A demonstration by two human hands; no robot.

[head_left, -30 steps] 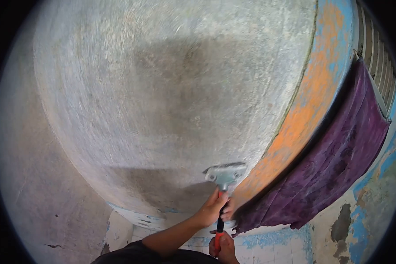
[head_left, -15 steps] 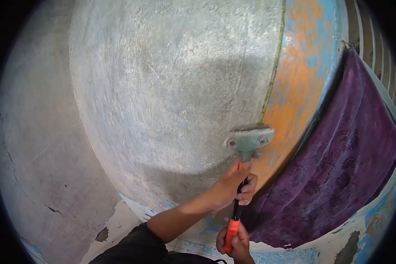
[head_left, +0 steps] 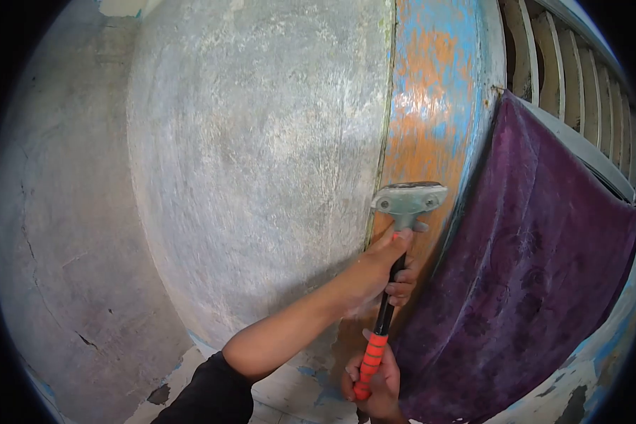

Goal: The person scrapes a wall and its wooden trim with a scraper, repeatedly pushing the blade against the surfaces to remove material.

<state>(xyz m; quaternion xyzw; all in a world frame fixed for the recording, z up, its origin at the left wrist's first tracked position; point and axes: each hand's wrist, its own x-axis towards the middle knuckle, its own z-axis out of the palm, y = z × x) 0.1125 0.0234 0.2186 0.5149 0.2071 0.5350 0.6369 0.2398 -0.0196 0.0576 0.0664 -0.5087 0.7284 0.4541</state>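
Observation:
A wall scraper with a wide grey-green head, two screws and a black-and-orange handle is tilted up against the wall. Its head lies over the orange-and-blue painted strip, with the left end reaching the edge of the bare grey wall. My left hand is wrapped round the handle just below the head. Lower down, my right hand closes round the orange grip near the handle's end.
A purple patterned cloth hangs to the right, close beside the handle. Above it are slanted louvre slats. On the left, another grey wall has cracks and meets the scraped wall at a corner.
The scraper head has shifted up and right, off the grey wall's edge and further onto the painted strip. Both hands keep their grip, and the view has swung to the right.

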